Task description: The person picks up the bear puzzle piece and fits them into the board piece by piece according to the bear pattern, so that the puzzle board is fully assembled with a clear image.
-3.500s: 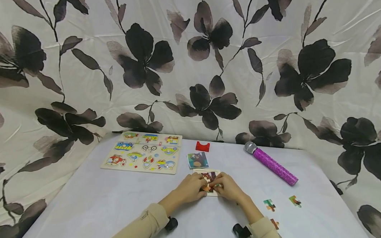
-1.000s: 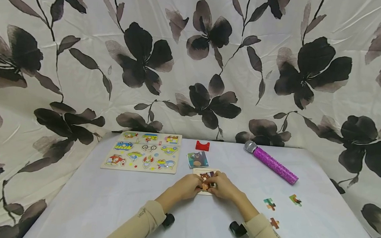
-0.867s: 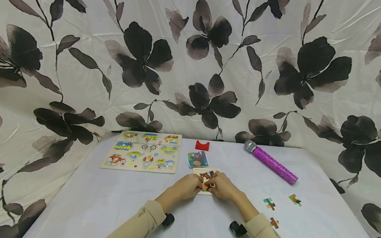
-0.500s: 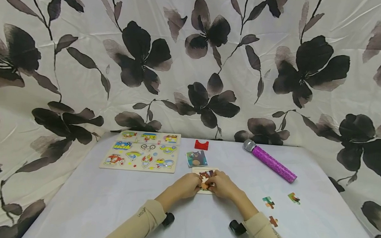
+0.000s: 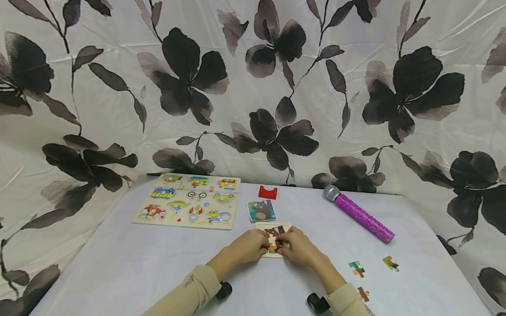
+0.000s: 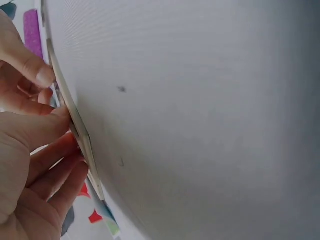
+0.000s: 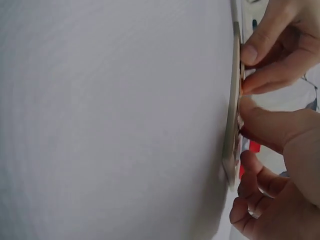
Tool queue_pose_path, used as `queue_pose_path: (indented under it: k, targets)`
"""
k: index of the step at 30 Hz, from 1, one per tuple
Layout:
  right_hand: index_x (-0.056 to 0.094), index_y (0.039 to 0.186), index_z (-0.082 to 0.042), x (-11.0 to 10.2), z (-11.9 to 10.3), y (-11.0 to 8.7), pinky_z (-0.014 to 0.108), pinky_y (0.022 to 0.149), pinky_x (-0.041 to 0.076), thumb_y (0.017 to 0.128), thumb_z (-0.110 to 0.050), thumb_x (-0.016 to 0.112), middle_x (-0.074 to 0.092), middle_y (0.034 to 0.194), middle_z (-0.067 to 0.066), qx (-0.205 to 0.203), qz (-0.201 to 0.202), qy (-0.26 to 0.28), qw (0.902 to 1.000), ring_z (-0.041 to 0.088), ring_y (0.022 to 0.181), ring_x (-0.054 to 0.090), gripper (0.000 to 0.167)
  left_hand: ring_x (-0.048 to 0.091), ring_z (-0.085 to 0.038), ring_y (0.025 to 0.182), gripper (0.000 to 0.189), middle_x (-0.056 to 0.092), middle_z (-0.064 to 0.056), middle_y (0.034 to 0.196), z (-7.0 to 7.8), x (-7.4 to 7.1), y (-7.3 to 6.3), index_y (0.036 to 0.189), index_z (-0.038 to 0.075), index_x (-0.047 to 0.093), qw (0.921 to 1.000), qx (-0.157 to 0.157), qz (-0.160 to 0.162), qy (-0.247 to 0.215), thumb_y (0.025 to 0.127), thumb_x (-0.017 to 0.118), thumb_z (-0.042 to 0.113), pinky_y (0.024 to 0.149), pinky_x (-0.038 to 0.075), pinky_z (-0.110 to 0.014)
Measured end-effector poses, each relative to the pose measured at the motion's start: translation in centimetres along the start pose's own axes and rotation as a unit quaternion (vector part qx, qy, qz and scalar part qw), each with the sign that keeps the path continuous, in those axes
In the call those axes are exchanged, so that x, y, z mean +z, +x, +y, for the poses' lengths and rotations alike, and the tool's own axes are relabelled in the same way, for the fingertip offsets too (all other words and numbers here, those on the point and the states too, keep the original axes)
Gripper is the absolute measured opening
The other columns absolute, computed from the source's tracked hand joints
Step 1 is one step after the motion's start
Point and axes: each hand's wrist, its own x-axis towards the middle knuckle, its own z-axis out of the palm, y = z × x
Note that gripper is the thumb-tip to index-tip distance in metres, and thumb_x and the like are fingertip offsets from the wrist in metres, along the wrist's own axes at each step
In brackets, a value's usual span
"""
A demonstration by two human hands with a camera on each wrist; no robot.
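Your left hand point(image 5: 247, 246), half curled, touches the 9 o'clock side of the puzzle board point(image 5: 261, 227), probably to steady it; your right hand point(image 5: 299, 247), similarly bent, covers 3 o'clock, and whether either grips anything is hidden. Just beyond, at 11 o'clock, lies a picture card point(image 5: 262, 210), perhaps as a guide; loose pieces point(image 5: 357, 268) lie well apart around 4 o'clock.
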Motion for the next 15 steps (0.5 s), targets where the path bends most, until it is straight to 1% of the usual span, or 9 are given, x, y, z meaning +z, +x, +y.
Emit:
queue_pose_path:
  k: [3,5,7,10,12,15]
  targets:
    - [0.068,0.105,0.0,0.2,0.3,-0.1,0.027,0.062,0.038,0.083,-0.013,0.069,0.055,0.084,0.008,0.018,0.013,0.012,0.9997,0.014,0.073,0.043,0.026,0.062,-0.014,0.087,0.005,0.068,-0.001,0.088,0.1,0.0,-0.1,0.083,0.008,0.074,0.9999,0.003,0.001,0.011,0.082,0.07,0.009,0.082,0.05,-0.025]
    - [0.067,0.104,0.0,0.3,0.5,0.0,0.028,0.061,0.039,0.085,-0.017,0.068,0.053,0.083,0.008,0.043,0.025,0.017,0.9986,0.015,0.072,0.044,0.025,0.062,-0.014,0.087,0.005,0.067,-0.001,0.088,0.2,0.1,-0.1,0.083,0.007,0.074,0.9999,0.0,0.002,0.012,0.083,0.069,0.01,0.081,0.051,-0.025]
    - [0.065,0.105,0.0,0.3,0.4,0.3,0.03,0.061,0.041,0.085,-0.021,0.069,0.051,0.083,0.008,0.075,0.036,0.016,0.9964,0.016,0.071,0.045,0.029,0.062,-0.014,0.089,0.007,0.068,-0.001,0.09,0.3,0.1,-0.1,0.087,0.007,0.073,0.9999,-0.006,0.003,0.014,0.084,0.069,0.012,0.082,0.051,-0.025]
    - [0.062,0.106,0.0,0.2,0.3,0.7,0.032,0.062,0.042,0.083,-0.027,0.072,0.05,0.084,0.008,0.111,0.038,0.015,0.993,0.017,0.071,0.045,0.037,0.062,-0.015,0.092,0.012,0.068,-0.002,0.094,0.3,0.1,-0.1,0.095,0.007,0.072,0.9998,-0.009,0.003,0.017,0.085,0.069,0.014,0.083,0.051,-0.027]
    - [0.062,0.107,0.001,0.1,0.3,0.9,0.033,0.063,0.043,0.081,-0.027,0.074,0.05,0.084,0.008,0.12,0.035,0.012,0.992,0.017,0.072,0.046,0.04,0.062,-0.016,0.096,0.016,0.068,-0.004,0.098,0.4,0.2,-0.1,0.098,0.007,0.073,0.9997,-0.009,0.001,0.022,0.085,0.069,0.014,0.085,0.05,-0.028]
    - [0.064,0.104,0.001,0.1,0.4,1.2,0.034,0.063,0.044,0.079,-0.023,0.076,0.052,0.081,0.008,0.126,0.042,0.011,0.9911,0.018,0.072,0.048,0.036,0.061,-0.017,0.097,0.014,0.067,-0.005,0.099,0.4,0.3,-0.1,0.095,0.008,0.075,0.9996,-0.007,0.002,0.029,0.085,0.07,0.014,0.087,0.05,-0.028]
